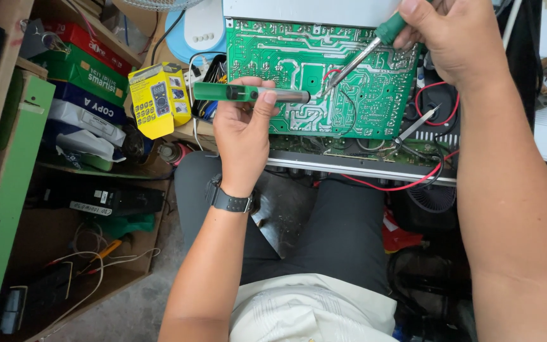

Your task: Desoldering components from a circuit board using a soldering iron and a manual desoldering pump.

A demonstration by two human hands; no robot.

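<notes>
Over green circuit board (299, 57), centre: red wires (406, 183) and a probe (416, 125) along its right and lower edge, yellow package (158, 100) left | desoldering pump (251, 94) lies horizontal, tip right; soldering iron (362, 56) slants down-left, tips nearly meeting | left hand (243, 130) fingers closed round pump, thumb on top; right hand (454, 38) fingers closed on iron handle.

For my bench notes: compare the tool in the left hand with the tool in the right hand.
The desoldering pump in the left hand lies level, a thick green barrel with a dark metal front; the soldering iron in the right hand slants down-left, a thin bare metal shaft. The pump's barrel shows nearly whole; the iron's green grip is mostly hidden. Both tips meet over the green circuit board.
</notes>
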